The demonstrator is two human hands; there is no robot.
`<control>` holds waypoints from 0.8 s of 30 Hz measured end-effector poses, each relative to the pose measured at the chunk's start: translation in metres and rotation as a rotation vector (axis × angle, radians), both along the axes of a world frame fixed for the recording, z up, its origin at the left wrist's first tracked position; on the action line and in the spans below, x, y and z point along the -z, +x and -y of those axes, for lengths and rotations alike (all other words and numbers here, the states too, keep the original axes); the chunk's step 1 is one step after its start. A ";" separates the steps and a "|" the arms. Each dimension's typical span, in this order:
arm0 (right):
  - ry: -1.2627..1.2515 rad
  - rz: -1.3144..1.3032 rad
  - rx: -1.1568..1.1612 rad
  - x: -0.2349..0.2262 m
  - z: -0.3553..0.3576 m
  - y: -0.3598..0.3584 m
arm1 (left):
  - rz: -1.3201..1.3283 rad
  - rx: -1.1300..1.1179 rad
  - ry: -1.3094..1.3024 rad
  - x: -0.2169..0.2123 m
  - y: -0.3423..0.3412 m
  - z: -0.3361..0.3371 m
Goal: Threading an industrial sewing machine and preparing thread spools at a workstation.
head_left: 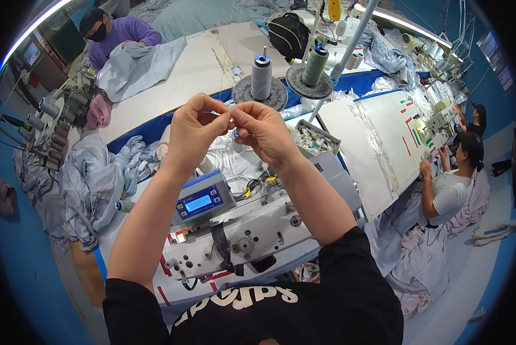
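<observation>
A sewing machine (252, 230) sat on the worktop (177, 75), with two thread cones (262, 77) standing upright behind it. Above the machine, the left hand (192, 135) and right hand (264, 132) met fingertip to fingertip, each pinched shut on a fine thread (230, 118) stretched crosswise between them.

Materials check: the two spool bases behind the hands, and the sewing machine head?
Spool bases: grey, matte and fuzzy-looking, probably felt or foam pads. Sewing machine head: smooth white glossy casing, likely painted metal, with bare metal knobs. Both hands pinch a fine thread.
</observation>
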State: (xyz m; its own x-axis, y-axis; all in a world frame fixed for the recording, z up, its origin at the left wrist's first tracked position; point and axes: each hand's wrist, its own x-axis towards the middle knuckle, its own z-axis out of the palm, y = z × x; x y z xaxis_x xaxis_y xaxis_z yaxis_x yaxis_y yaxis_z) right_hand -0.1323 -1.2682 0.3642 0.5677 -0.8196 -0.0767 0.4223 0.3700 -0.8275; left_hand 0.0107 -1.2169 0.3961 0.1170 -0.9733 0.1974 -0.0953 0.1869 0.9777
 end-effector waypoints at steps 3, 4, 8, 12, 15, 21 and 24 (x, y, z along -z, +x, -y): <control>-0.001 0.031 -0.035 0.002 0.002 -0.004 | 0.197 -0.053 -0.114 0.004 -0.001 0.003; 0.000 0.027 -0.034 0.001 0.001 -0.002 | 0.193 -0.053 -0.114 0.009 0.000 0.003; -0.135 -0.036 0.048 0.002 -0.002 0.004 | 0.092 -0.095 -0.147 0.013 -0.004 0.001; -0.273 -0.028 0.105 0.008 -0.005 0.005 | -0.031 -0.092 -0.074 0.008 -0.010 0.000; -0.263 -0.048 0.098 0.010 -0.006 0.004 | -0.016 -0.117 -0.061 0.005 -0.008 -0.001; -0.315 -0.132 0.106 0.014 -0.009 0.000 | 0.042 -0.153 -0.043 0.000 -0.004 -0.005; -0.371 -0.179 0.069 0.013 -0.013 -0.004 | 0.075 -0.162 -0.054 0.000 -0.004 -0.007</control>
